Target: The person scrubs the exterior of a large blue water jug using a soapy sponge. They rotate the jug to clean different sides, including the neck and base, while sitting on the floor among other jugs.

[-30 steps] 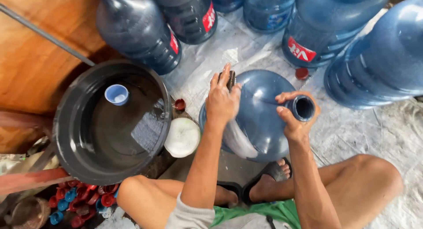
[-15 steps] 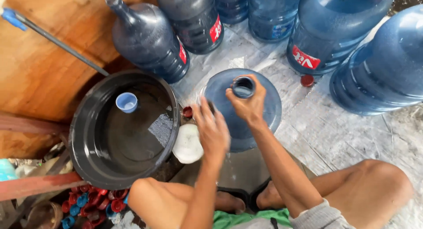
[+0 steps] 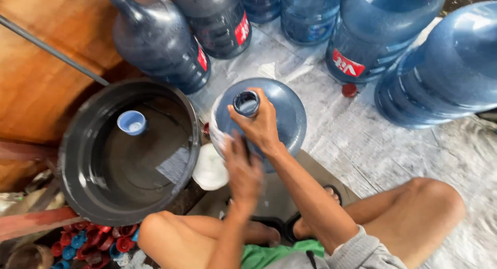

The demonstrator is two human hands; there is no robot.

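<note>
gripping the neck of the blue jug [image 3: 282, 111], your right hand [image 3: 261, 126] steadies it upright; your left hand [image 3: 243, 170], blurred, presses its side beside the black tub [image 3: 77, 160], grip unclear.

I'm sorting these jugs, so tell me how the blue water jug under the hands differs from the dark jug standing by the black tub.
The upright blue plastic water jug is gripped at its open neck by the right hand, with the left hand on its side; the dark blue plastic jug stands untouched. The blue jug shows no label from above; the dark jug bears a red one. Both are big, round and upright on the floor.
</note>
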